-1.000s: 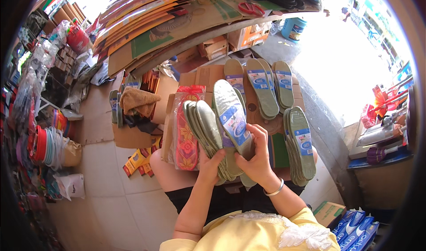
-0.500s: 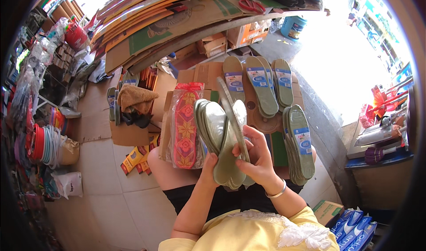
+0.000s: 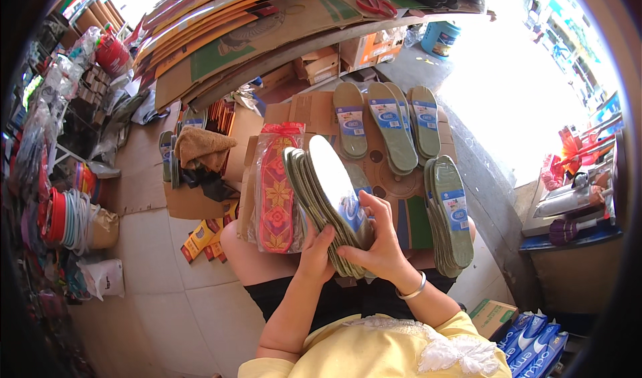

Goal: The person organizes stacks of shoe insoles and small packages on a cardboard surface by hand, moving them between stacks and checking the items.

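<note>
I hold the green insole stack (image 3: 326, 194) at twelve o'clock before me, left hand (image 3: 316, 252) and right hand (image 3: 382, 244) gripping opposite edges, seemingly to keep its layers together, another insole pile (image 3: 449, 229) at its three o'clock.

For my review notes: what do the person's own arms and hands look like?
The left hand and right hand are gloveless. A silver-coloured bangle circles the right wrist; none shows on the left. Short yellow sleeves leave the forearms bare.
</note>
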Tool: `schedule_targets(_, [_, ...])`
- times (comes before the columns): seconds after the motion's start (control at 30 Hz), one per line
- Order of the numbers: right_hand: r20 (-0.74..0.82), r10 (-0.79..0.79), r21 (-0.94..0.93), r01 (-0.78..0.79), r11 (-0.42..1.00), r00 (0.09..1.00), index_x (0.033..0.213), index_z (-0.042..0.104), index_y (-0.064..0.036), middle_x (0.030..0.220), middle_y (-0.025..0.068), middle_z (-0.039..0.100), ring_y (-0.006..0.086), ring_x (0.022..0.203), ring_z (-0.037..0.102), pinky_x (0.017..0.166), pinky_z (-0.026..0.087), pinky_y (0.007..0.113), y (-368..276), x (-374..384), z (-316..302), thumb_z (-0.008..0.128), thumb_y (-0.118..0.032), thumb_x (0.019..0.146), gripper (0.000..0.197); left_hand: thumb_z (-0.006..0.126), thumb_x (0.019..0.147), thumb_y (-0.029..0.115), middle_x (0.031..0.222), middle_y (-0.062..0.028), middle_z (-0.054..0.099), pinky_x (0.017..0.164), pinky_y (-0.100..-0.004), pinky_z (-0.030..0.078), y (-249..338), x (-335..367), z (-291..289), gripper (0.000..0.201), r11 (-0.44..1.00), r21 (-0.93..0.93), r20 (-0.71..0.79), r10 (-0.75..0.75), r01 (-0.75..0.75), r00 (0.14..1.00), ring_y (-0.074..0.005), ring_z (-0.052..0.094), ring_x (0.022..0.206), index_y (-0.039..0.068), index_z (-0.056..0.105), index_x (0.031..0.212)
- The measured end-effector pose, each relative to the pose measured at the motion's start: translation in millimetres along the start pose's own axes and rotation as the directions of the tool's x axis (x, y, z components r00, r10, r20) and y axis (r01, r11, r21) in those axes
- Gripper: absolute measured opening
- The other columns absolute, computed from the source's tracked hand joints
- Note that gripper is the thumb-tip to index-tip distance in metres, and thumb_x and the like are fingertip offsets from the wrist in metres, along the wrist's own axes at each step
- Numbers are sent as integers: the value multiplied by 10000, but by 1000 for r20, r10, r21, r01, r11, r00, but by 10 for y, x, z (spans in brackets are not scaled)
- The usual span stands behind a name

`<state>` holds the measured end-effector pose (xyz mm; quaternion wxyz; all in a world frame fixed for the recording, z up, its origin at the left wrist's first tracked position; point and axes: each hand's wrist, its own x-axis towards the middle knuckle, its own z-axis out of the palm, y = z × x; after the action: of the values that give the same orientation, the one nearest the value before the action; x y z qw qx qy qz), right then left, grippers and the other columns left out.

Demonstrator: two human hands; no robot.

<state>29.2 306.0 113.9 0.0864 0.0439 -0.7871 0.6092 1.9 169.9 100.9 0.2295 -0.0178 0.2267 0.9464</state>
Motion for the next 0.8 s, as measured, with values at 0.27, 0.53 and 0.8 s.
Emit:
schedule_targets(0.27, [-33,99,480,-71,874,995,1405,268,-86,1279,87,342,202,1077,474,935,440,336,130,-7,73,762,30,659,902,750,796,209,1129,-76,587,865,-335,504,1,55,-101,607,961,275,-21,41,-33,999,-189,593,1017,62,398,1269])
schedule_targets(0.53, [26,180,528,-166,833,983,1424,218,-99,1315,110,311,214,1167,414,973,440,353,185,-17,80,809,-22,658,971,682,845,331,1155,-112,579,906,-378,494,42,7,72,615,972,233,-39,47,-37,998,-241,590,1046,7,413,1293])
schedule_targets(0.8, [38,225,763,-174,623,974,1423,231,-45,1351,112,342,235,1232,406,1035,350,370,255,25,74,823,-150,665,967,658,854,125,1208,-91,539,924,-341,465,44,-18,28,542,936,348,-88,90,-54,992,-202,557,1078,20,391,1313])
